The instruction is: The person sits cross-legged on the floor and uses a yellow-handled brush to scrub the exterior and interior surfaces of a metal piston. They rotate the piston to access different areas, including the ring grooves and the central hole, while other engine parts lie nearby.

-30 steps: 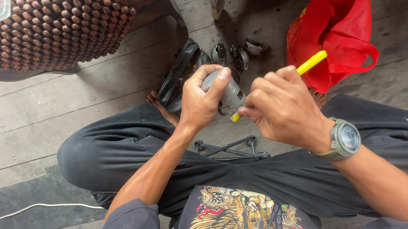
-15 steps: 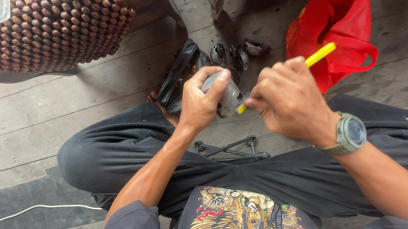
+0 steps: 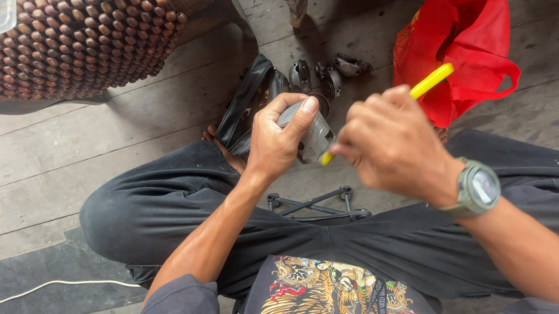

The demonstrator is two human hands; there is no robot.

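Observation:
My left hand (image 3: 279, 140) grips a small grey metal part (image 3: 312, 134) over my crossed legs, thumb pressed on its top. My right hand (image 3: 395, 145), with a grey watch on the wrist, holds a yellow-handled tool (image 3: 429, 82); its lower end meets the grey part's right side. The tool's tip is hidden between the hands. Just beyond the hands, several dark metal parts (image 3: 328, 75) and a black rubber strip (image 3: 247, 99) lie on the wooden floor.
A red plastic bag (image 3: 470, 52) lies at the upper right. A wooden-bead seat cover (image 3: 71, 37) with two phones on it fills the upper left. A black wire frame (image 3: 319, 205) rests by my legs. A white cable (image 3: 41, 288) crosses a dark mat at lower left.
My right hand has shifted a little to the right and the yellow handle has swung up and rightward. My left hand keeps its hold on the grey part.

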